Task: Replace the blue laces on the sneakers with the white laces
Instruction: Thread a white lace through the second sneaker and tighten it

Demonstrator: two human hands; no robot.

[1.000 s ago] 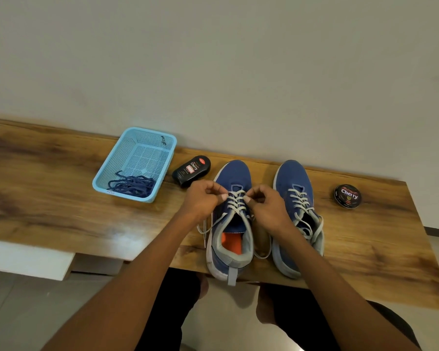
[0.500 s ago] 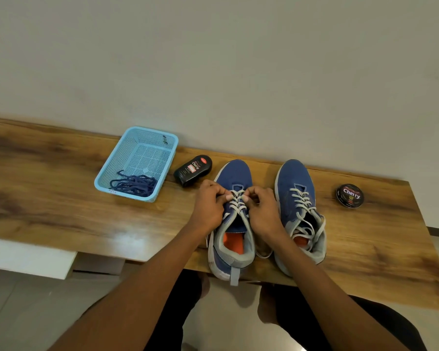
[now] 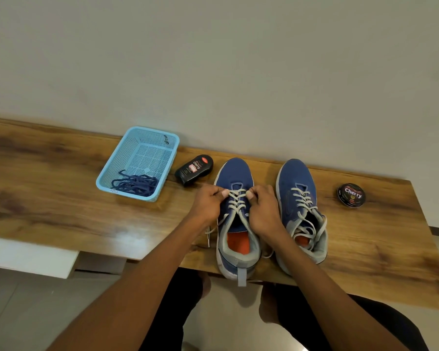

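Sneakers, both blue, stand side by side on the wooden bench (image 3: 61, 211) in front of me, toes toward the wall, and both carry white lacing. The left sneaker (image 3: 235, 173) is the one I have my hands on: its white lace (image 3: 236, 201) crosses in several rows over the tongue, and loose ends trail off on either side of the shoe, one hanging past the bench edge near my left wrist. My left hand (image 3: 207, 203) has its fingers curled and pinches the lace at the left eyelet row, near the top crossing. My right hand (image 3: 264, 211) mirrors it on the other side, fingers curled in and pinching the lace at the right eyelet row, with the heel of the hand resting against the shoe's collar. The right sneaker (image 3: 295, 178) sits just beside it, its white lace (image 3: 303, 201) already threaded and lying loose and untied over the opening. Off to the left, a light-blue mesh basket (image 3: 117, 158) holds the blue laces (image 3: 134, 186), bunched at its near end. Between the basket and the left sneaker lies a black polish bottle (image 3: 194, 169) marked Cherry. Well to the right of the right sneaker sits a round black polish tin (image 3: 351, 195) with the same name.
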